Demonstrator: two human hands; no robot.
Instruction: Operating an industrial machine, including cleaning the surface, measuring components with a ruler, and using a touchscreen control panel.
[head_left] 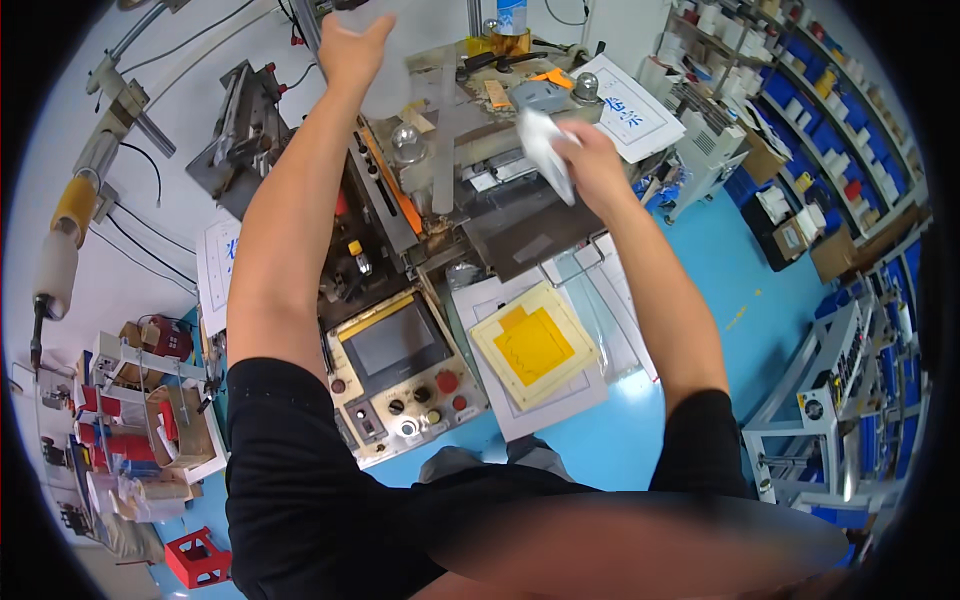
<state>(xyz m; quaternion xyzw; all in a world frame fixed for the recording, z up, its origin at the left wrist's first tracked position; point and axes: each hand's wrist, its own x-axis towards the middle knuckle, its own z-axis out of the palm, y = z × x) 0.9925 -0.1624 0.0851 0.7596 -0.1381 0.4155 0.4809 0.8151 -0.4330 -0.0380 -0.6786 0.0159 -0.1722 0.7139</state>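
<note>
My left hand [357, 55] is raised at the far left of the machine, next to its upright frame. Its thumb and fingers are spread apart, and nothing shows between them; a dark part lies just beyond at the picture's edge. My right hand [592, 165] grips a crumpled white cloth [545, 145], blurred by motion, above the machine's dark bed [530, 225]. A steel ruler-like strip [444, 150] lies between my two arms. Behind the cloth sit a grey block [540, 96] and a clear domed piece [587, 87].
A control panel [450, 405] with a screen stands near me. Right of it, a pale plate with a yellow square [536, 347] lies on sheets. A printed sheet [628, 108] is at the back right; shelves with blue bins [835, 110] line the right. A red stool [197, 558] stands lower left.
</note>
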